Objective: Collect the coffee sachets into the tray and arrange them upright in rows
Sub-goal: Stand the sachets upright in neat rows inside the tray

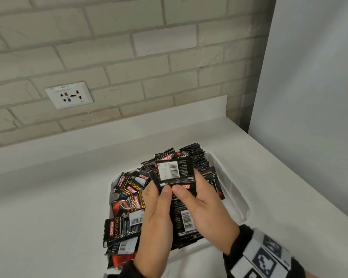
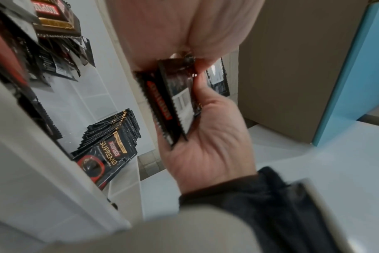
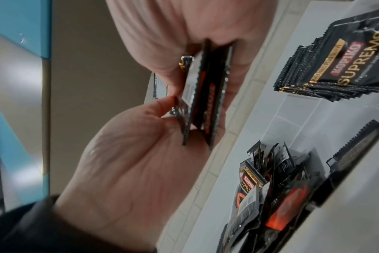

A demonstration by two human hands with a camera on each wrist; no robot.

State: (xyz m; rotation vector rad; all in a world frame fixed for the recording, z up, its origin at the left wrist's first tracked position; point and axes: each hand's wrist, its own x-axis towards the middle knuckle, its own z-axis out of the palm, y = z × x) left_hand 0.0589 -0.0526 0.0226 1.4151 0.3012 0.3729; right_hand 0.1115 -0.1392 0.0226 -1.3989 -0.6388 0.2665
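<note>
sachets gripped by both hands above tray.

Pale brick wall with socket, white counter.

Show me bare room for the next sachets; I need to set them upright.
Free: the tray floor along its right wall, beside the upright row at the far corner. Crowded: the loose heap fills the tray's left half. The left hand and right hand hold sachets over the middle.
</note>
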